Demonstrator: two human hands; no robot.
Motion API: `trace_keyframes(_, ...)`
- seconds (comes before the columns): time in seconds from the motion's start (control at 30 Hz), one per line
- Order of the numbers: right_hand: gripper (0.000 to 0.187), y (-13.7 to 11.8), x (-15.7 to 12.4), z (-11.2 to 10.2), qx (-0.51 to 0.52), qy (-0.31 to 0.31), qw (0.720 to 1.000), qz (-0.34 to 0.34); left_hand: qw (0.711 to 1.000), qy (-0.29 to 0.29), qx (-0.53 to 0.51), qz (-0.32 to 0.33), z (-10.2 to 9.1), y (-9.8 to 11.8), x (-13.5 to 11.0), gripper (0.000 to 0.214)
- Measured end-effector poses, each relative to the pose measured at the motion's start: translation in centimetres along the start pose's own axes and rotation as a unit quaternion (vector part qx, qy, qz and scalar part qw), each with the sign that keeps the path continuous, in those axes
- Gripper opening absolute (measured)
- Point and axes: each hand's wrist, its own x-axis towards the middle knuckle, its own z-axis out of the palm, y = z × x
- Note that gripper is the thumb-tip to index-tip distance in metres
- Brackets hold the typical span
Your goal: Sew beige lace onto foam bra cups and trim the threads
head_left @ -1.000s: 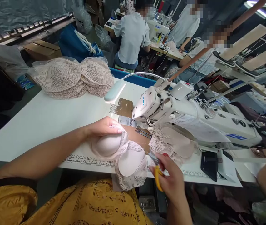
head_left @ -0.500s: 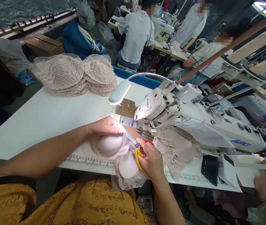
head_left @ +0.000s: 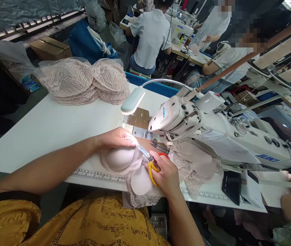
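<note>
My left hand pinches the edge of a pale pink lace bra, whose padded cups face up at the table's front edge. One cup hangs partly over that edge. My right hand is closed round the handles of a pair of scissors, one yellow and one red. Their blades reach to the fabric just beside my left fingertips; how far apart the blades are, I cannot tell. Small dark thread snips lie right behind, near the sewing machine's needle area.
A stack of lace bra cups sits at the table's back left. The lamp hangs over the work. More lace pieces lie right of my hand, beside a black phone. A ruler tape runs along the front edge. Co-workers are beyond.
The view has shifted slightly, so the machine and table sit a little further right. Both hands keep nearly the same pose on the bra and scissors.
</note>
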Motion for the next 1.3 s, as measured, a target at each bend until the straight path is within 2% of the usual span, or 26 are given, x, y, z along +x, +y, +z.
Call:
trace_keyframes(0.37,0.038,-0.2,0.8,-0.1,0.005,-0.026,1.000,-0.014,0.999,-0.005,0.032,0.019,-0.1,-0.3,0.1,0.028)
trace_keyframes(0.6,0.040,-0.1,1.1,-0.2,0.007,-0.047,0.999,-0.007,0.999,0.006,0.038,0.003,-0.2,-0.3,0.0,0.030)
trace_keyframes(0.9,0.039,0.0,0.9,-0.1,0.009,-0.026,0.999,-0.018,0.999,0.003,0.041,-0.005,-0.2,-0.1,-0.1,0.033)
trace_keyframes(1.3,0.039,0.2,1.3,-0.1,0.003,-0.042,0.999,-0.030,1.000,0.006,0.011,-0.011,-0.2,-0.3,-0.1,0.030)
